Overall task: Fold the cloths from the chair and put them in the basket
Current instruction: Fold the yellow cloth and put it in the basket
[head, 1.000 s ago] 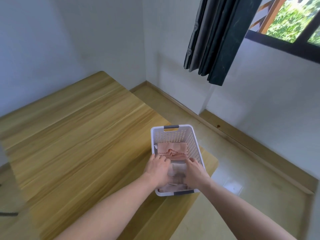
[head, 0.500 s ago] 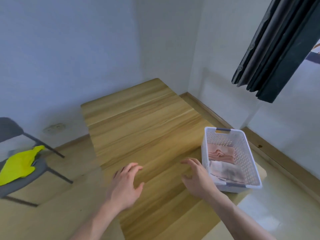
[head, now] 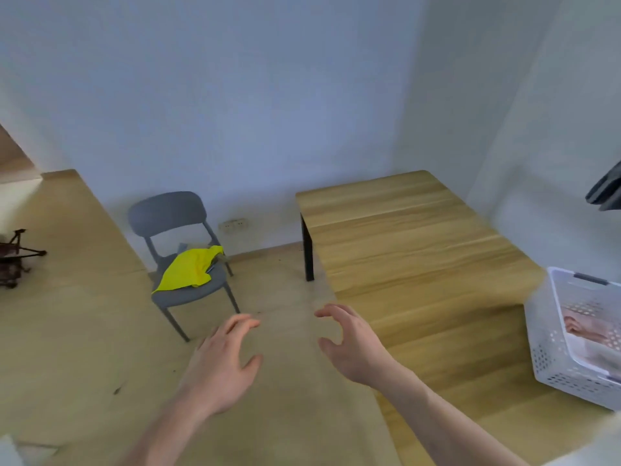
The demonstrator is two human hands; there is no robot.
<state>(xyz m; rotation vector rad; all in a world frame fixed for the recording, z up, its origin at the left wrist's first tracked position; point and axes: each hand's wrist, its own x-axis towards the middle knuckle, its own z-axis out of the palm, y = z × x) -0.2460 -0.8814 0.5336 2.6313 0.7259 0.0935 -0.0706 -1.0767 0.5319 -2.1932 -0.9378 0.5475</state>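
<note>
Hands free, next cloth waiting on the chair.
Yellow cloth lies crumpled on the seat of the grey chair, well apart from both hands; left hand and right hand hang open with fingers spread, holding nothing. Best to take the cloth by two corners so it opens flat on the table, then fold. White basket sits at the table's right, pink cloths already inside.

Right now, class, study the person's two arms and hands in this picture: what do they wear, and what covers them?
Nothing covers them. The left hand and right hand are bare, with no gloves, and no rings, watch or bracelet can be seen. Both forearms are uncovered down to the bottom edge of the picture, so no sleeve shows.
</note>
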